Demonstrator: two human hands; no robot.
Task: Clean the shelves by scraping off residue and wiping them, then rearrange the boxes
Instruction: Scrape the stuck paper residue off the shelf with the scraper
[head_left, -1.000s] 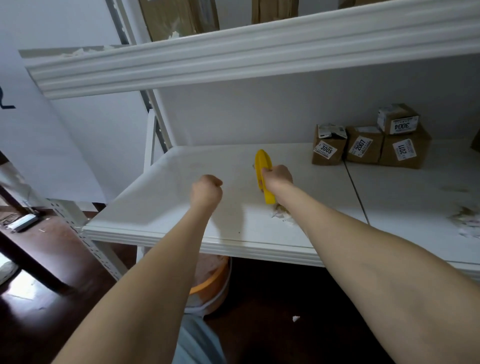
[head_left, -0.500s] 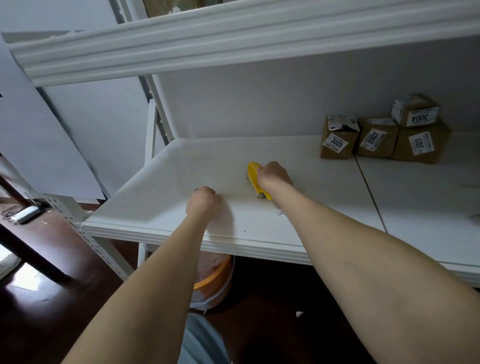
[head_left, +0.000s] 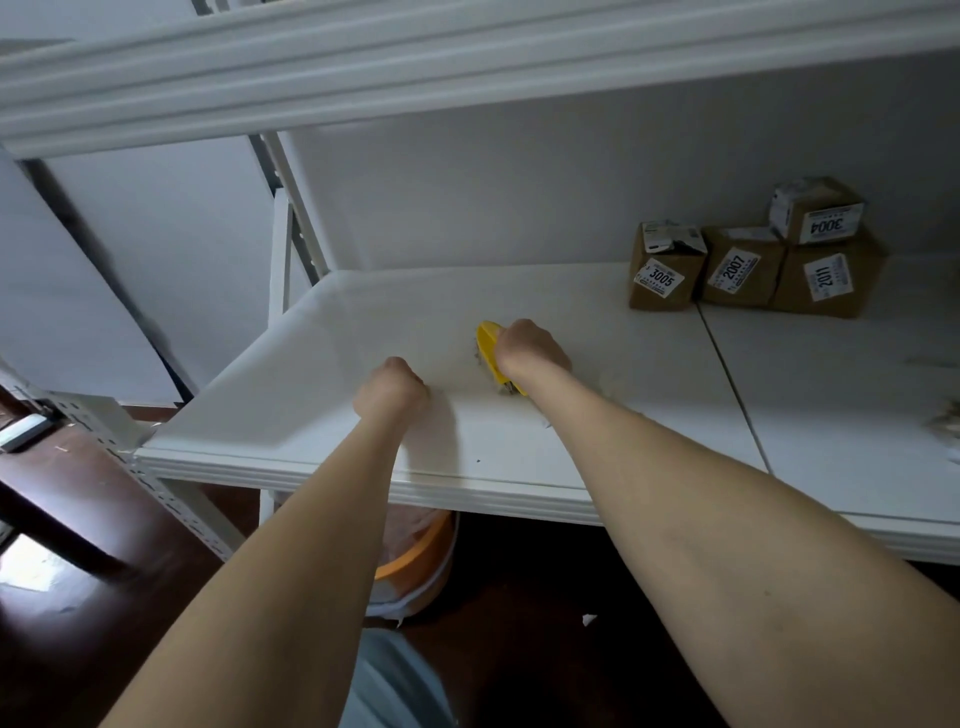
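Note:
My right hand (head_left: 530, 348) grips a yellow scraper (head_left: 491, 345), its blade end down on the white shelf (head_left: 322, 405) among small bits of scraped residue (head_left: 506, 387). My left hand (head_left: 392, 387) is curled into a fist and rests on the shelf to the left of the scraper, holding nothing that I can see. Several brown cardboard boxes with numbered labels stand at the back right: box 3005 (head_left: 662, 273), box 2007 (head_left: 740, 270), box 2011 (head_left: 828, 278), and box 3004 (head_left: 821, 213) stacked on top.
An upper shelf (head_left: 467, 67) hangs low overhead. A seam (head_left: 727, 379) splits the shelf boards. More residue (head_left: 943, 423) lies at the far right. A bucket with an orange rim (head_left: 415, 561) stands on the dark floor under the shelf. A perforated upright (head_left: 156, 478) is at the left.
The scraper has tipped from upright to lying low on the shelf and slid leftward and away from me. My left fist has come down onto the shelf surface.

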